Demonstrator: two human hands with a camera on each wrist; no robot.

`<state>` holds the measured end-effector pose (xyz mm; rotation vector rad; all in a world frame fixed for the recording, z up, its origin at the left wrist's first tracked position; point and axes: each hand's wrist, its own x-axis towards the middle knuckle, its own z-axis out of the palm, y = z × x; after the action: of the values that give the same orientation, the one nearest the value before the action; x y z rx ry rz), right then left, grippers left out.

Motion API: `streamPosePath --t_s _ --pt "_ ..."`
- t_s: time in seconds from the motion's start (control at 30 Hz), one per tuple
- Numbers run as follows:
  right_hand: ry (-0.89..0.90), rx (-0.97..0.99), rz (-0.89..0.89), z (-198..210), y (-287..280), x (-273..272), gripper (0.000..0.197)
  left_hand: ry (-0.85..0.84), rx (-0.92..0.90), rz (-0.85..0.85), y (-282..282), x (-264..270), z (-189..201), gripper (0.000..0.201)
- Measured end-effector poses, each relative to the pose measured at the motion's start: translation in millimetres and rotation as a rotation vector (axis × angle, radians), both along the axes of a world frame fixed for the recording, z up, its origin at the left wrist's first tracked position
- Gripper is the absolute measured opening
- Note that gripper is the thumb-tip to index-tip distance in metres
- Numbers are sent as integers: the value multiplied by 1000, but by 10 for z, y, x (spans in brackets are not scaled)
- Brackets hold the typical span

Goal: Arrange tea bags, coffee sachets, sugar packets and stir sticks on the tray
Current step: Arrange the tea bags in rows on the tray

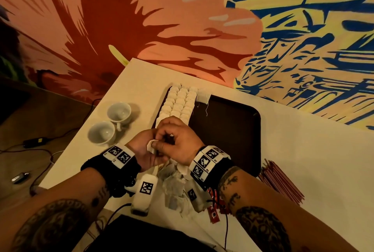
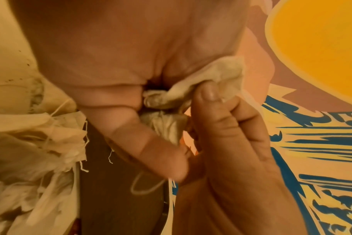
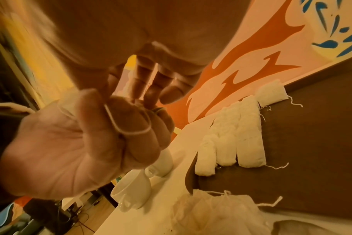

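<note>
Right now you are holding one crumpled tea bag (image 1: 152, 145) between both hands, above the near edge of the tray (image 1: 232, 130). Your left hand (image 1: 141, 150) is cupping it with curled fingers, and your right hand (image 1: 178, 142) is closing over it from the 3 o'clock side, the thumb (image 2: 208, 93) pinching the paper. In the right wrist view a loop of white string (image 3: 129, 130) is lying across your curled left fingers.

Counting what is showing: one dark tray, with three rows of tea bags (image 1: 180, 102) running along its 9 o'clock edge, plus one single bag (image 1: 203, 96) lying at the 12 o'clock end of those rows. How many bags each row is holding is hard to make out, since they are overlapping and your hands are covering the near ends. Two white cups (image 1: 110, 124) are lying on their sides at 9 o'clock of the tray, touching each other. One heap of loose tea bags (image 1: 174, 187) is sitting at 6 o'clock, between your wrists; they are too tangled to count. One bundle of red stir sticks (image 1: 281, 181) is lying on the table (image 1: 303, 150) at about 4 o'clock of the tray, partly hidden behind your right forearm.

The left wrist view is showing little beyond the two hands and the bag, and both wrist views are blurring at the edges.
</note>
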<state>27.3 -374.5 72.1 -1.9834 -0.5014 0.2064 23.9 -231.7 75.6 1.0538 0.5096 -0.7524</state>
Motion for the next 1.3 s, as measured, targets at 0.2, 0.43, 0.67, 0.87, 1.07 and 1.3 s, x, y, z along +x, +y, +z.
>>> streamPosePath --t_s 0.2,0.43,0.67,0.87,1.07,1.3 --pt "-73 4 37 -29 39 -79 31 -31 -69 33 -33 -110 -93 13" --pt "225 204 -129 12 96 -57 10 106 46 52 12 -11 -87 21" --pt "357 314 -404 64 3 163 14 106 170 41 173 133 -205 33" --pt "339 -49 -492 -194 -61 299 17 46 264 -57 178 181 -214 35" --pt "401 -166 -450 -401 19 288 14 -55 353 -164 239 226 -349 20" --pt "545 -54 -319 -503 19 300 19 -242 577 -312 321 285 -517 19"
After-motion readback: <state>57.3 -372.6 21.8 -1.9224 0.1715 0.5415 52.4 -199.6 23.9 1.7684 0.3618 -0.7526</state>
